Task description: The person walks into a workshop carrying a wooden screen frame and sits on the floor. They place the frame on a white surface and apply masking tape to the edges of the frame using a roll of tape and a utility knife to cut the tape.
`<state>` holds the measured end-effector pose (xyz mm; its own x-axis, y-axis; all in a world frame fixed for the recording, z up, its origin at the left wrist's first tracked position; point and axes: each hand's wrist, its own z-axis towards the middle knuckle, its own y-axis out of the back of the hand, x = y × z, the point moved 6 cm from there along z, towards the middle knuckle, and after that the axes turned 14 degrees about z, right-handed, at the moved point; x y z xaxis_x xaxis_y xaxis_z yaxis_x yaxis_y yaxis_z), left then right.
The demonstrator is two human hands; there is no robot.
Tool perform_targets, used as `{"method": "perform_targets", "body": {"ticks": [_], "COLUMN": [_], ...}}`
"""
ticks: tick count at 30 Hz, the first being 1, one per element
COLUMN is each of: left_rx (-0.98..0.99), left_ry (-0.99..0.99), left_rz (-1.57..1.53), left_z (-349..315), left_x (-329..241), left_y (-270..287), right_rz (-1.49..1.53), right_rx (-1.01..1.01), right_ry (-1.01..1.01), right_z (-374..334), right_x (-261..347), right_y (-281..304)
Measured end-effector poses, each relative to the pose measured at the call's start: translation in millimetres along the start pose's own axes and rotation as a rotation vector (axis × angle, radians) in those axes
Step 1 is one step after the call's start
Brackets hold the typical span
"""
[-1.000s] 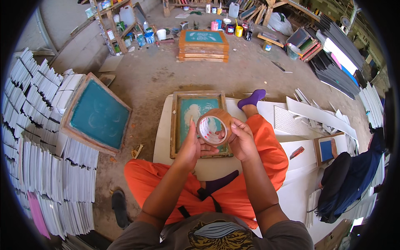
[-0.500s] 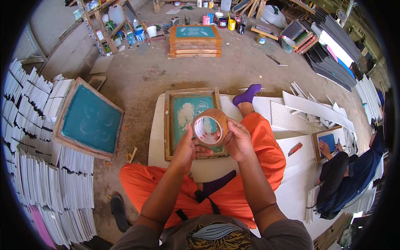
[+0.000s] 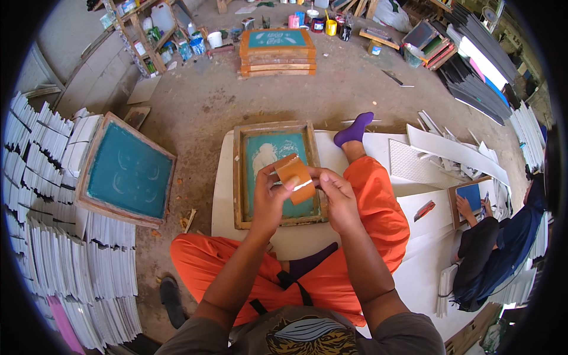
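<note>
A roll of brown packing tape [image 3: 300, 191] is held up in front of me, its outer face turned toward me with a pale strip across it. My left hand [image 3: 269, 204] grips it from the left, thumb pressed on that face. Closed fingers of my right hand [image 3: 338, 198] meet the roll's right edge; what the fingertips pinch there is partly hidden. Under the roll, a wooden-framed silkscreen [image 3: 239, 183] with teal mesh and pale figures lies on a white board [image 3: 222, 201].
Another teal screen [image 3: 127, 168] leans against stacked white sheets [image 3: 97, 254] at left. Ahead on the floor stands a pile of screens [image 3: 278, 53]. A red cutter [image 3: 424, 210] lies to my right, near a seated person [image 3: 497, 242] working on a blue panel.
The tape roll has turned from showing its hollow core to showing its outer face. My left hand has closed around it with the thumb on top.
</note>
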<state>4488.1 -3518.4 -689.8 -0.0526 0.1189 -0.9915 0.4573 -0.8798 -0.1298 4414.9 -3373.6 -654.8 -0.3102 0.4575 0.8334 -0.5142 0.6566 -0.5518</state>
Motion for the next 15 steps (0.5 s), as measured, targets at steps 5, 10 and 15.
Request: {"method": "perform_targets", "body": {"ticks": [5, 10, 15], "left_rx": [0.047, 0.202, 0.268], "left_ry": [0.191, 0.340, 0.404], "left_rz": [-0.208, -0.297, -0.492], "left_z": [5, 5, 1], "left_x": [-1, 3, 1], "left_y": [-2, -7, -21], "right_rz": [-0.182, -0.325, -0.674], "right_rx": [-0.224, -0.137, 0.092], "right_ry": [0.119, 0.395, 0.593], "right_z": [-9, -8, -5], "right_x": [-8, -12, 13], "right_y": [28, 35, -16]}}
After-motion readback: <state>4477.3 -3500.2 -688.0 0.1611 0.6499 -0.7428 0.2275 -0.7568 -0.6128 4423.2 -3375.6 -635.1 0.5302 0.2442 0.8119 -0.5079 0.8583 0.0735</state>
